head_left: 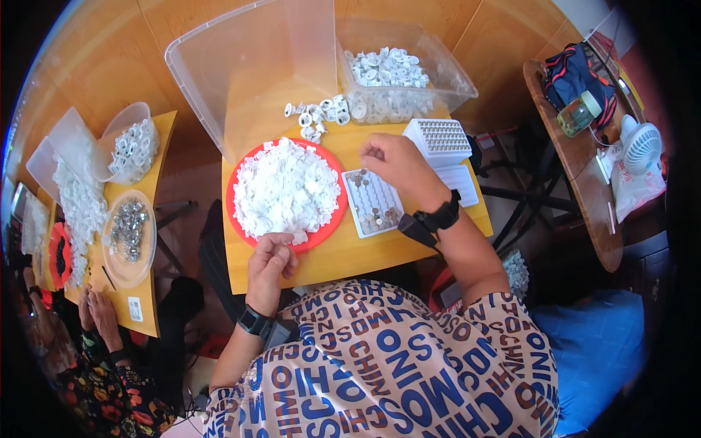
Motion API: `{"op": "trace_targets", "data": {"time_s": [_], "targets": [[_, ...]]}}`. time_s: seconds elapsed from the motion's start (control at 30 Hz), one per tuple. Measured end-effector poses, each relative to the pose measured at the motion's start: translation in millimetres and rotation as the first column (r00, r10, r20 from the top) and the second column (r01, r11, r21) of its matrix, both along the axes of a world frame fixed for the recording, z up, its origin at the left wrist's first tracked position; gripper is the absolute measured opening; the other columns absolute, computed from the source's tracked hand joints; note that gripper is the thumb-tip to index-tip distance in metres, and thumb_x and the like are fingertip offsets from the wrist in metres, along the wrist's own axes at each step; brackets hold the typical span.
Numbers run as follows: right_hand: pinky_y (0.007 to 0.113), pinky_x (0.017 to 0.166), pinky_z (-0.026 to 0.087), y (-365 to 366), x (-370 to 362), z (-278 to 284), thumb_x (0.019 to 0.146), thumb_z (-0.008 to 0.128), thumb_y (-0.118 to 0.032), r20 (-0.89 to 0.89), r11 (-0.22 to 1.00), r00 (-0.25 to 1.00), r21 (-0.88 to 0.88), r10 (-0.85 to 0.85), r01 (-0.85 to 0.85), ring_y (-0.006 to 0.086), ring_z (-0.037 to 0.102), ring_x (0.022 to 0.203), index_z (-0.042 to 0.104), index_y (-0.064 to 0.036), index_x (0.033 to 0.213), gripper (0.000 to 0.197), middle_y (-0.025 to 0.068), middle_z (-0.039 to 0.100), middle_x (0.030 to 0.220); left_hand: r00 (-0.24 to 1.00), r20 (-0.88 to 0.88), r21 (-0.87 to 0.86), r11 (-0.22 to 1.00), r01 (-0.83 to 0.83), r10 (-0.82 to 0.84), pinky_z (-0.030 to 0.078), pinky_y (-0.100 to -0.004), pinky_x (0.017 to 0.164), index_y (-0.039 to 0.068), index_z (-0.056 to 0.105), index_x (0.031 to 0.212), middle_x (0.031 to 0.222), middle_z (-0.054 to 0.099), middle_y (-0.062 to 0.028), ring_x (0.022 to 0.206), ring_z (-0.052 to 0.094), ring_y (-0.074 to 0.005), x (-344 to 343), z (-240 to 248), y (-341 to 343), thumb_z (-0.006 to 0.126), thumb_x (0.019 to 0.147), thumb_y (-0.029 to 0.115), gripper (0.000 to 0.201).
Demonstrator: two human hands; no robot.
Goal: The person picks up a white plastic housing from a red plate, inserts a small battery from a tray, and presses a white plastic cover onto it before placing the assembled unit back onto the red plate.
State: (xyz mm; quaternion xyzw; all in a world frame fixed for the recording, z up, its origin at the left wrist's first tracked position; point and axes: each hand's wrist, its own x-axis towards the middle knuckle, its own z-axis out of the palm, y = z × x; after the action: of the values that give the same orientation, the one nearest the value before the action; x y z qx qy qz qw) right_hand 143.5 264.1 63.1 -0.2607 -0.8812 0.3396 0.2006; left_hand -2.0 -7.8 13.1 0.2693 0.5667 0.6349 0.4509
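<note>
White plastic pieces (286, 188) are lying heaped on the red plate (241, 232); one is being pinched at its near edge by the left hand (269, 264). Something small, too tiny to tell, is being pinched by the right hand (391, 162) over the white grid tray (372, 203), so the filling step is judged under way. A steady, exact placement into an open cell is being called for next.

**A small-parts assembly workshop**

We take this for a hand-assembly workshop, set up for piecework. Our yellow wooden surface (350, 255) carries a red plate (328, 221) heaped with small white plastic parts (285, 190), a white grid tray (371, 201) with metal pieces in some cells, and a second ribbed tray (438, 139). Behind them stand clear plastic bins (241, 80), one holding white ring-shaped parts (387, 69). At a neighbouring surface (157, 219) on our left, another person's hands (98, 310) rest beside a dish of metal pieces (130, 230) and more white parts. A small white fan (642, 146) sits on a side table (584, 182) at right.
</note>
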Motion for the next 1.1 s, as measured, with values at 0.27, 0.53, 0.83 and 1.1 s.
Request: {"op": "trace_targets", "data": {"time_s": [0.27, 0.53, 0.83, 1.1], "targets": [[0.043, 0.082, 0.049, 38, -83, -26, 0.080, 0.056, -0.007, 0.165, 0.885, 0.973, 0.410, 0.164, -0.219, 0.0330, 0.061, 0.093, 0.069, -0.0071, 0.096, 0.021, 0.0145, 0.064, 0.094, 1.000, 0.016, 0.000, 1.000, 0.012, -0.012, 0.040, -0.0217, 0.061, 0.007, 0.058, 0.109, 0.077, 0.058, -0.0012, 0.066, 0.051, -0.0082, 3, 4, 1, 0.047, 0.096, 0.014, 0.019], [0.045, 0.073, 0.049, 46, -92, -57, 0.081, 0.056, -0.009, 0.253, 0.831, 0.952, 0.481, 0.173, -0.279, 0.0352, 0.062, 0.086, 0.068, -0.0053, 0.082, 0.013, 0.0152, 0.063, 0.086, 1.000, 0.014, -0.004, 1.000, -0.024, 0.024, 0.039, -0.0214, 0.061, 0.006, 0.056, 0.110, 0.075, 0.055, 0.0004, 0.066, 0.047, -0.0068, -3, 6, -8, 0.046, 0.098, 0.014, 0.018], [0.040, 0.070, 0.049, 16, -48, -17, 0.078, 0.065, -0.010, -0.024, 0.903, 0.968, 0.365, 0.250, -0.225, 0.0312, 0.060, 0.078, 0.065, -0.0030, 0.081, 0.007, 0.0133, 0.061, 0.084, 0.998, 0.059, 0.018, 1.000, 0.006, -0.007, 0.040, -0.0224, 0.065, 0.006, 0.056, 0.112, 0.081, 0.058, -0.0016, 0.070, 0.050, -0.0084, -3, 5, 3, 0.046, 0.098, 0.017, 0.021], [0.031, 0.063, 0.051, -89, -25, 20, 0.071, 0.068, -0.006, -0.183, 0.755, 0.862, 0.589, 0.473, -0.289, 0.0223, 0.062, 0.077, 0.066, -0.0090, 0.087, 0.016, 0.0039, 0.061, 0.087, 0.907, 0.388, 0.270, 0.961, 0.057, -0.163, 0.047, -0.0276, 0.070, 0.006, 0.047, 0.125, 0.097, 0.063, -0.0116, 0.079, 0.059, -0.0169, -5, 11, 24, 0.048, 0.097, 0.038, 0.042]]}}
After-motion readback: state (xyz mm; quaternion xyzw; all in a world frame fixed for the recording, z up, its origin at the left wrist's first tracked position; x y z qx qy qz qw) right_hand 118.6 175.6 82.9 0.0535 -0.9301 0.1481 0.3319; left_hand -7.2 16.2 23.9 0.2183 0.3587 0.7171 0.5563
